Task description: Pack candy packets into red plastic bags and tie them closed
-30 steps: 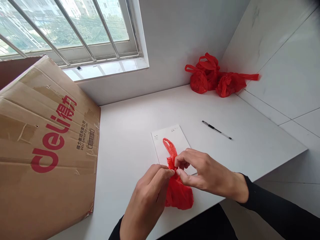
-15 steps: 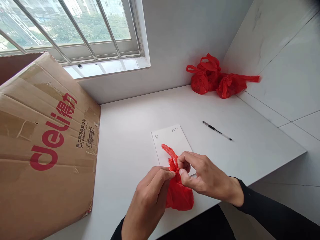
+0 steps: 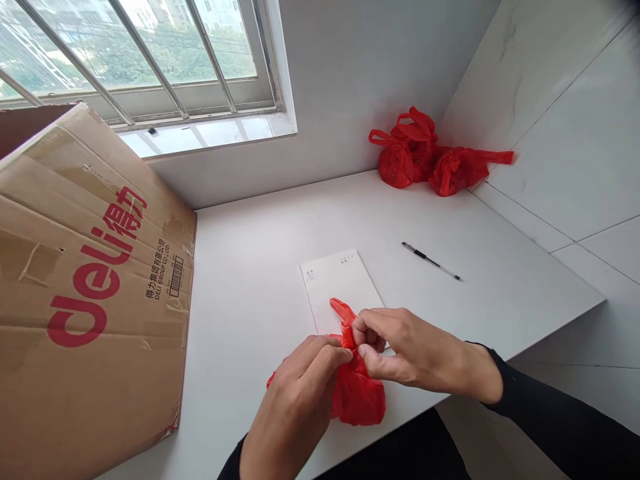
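Note:
A red plastic bag [image 3: 359,398] rests near the front edge of the white table, gathered at its neck. My left hand [image 3: 303,393] pinches the neck from the left, with a bit of red plastic also showing beyond its far side. From the right, my right hand [image 3: 395,343] grips the neck between thumb and curled fingers. One handle loop sticks up above the fingertips. What the bag contains is hidden. Under the loop lies a white sheet of paper [image 3: 340,283] with small handwriting along its top.
A black-and-clear pen [image 3: 431,261] lies right of the paper. Several tied red plastic bags [image 3: 420,157] sit in the back corner against the wall. A large open cardboard box [image 3: 120,373] stands at the left, below a barred window [image 3: 150,60].
The handle loop has shifted down and to the right. Red plastic now shows left of my left hand. Both hands still grip the neck; the view has shifted slightly.

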`<state>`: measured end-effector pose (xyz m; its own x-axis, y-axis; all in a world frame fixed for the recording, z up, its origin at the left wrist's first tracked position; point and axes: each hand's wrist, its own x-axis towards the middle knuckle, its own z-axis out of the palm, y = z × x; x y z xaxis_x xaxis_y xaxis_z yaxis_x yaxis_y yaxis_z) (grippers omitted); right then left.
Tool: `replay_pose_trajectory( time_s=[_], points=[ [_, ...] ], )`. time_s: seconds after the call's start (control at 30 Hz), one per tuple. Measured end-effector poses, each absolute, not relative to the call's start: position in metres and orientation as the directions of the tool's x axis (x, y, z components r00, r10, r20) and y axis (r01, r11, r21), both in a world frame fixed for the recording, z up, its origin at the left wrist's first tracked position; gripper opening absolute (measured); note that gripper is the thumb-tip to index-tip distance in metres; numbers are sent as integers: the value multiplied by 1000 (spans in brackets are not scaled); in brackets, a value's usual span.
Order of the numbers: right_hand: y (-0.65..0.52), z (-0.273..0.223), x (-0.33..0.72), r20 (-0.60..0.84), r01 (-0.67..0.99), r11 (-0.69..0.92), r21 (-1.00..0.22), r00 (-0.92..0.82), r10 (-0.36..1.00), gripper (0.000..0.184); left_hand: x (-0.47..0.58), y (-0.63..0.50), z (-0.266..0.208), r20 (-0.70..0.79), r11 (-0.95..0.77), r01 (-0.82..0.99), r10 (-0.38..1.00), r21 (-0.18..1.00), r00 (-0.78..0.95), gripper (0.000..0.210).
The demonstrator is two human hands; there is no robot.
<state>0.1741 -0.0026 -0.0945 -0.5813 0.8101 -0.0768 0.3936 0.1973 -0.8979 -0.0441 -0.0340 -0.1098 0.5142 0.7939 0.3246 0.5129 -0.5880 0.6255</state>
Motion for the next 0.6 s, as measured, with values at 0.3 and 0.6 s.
replay_pose_trajectory(
  time_s=[0.3, 0.6],
  points=[
    [0, -92, 180, -111, 300, 51, -953, -500, 859, 11, -43, -29, -104, 326, -625, 477, 756, 618, 568, 27],
    [17, -84, 187, 45, 270, 124, -955, -279, 959, 21, -47, -33, -110, 258, -582, 470, 768, 664, 587, 28]
  ],
)
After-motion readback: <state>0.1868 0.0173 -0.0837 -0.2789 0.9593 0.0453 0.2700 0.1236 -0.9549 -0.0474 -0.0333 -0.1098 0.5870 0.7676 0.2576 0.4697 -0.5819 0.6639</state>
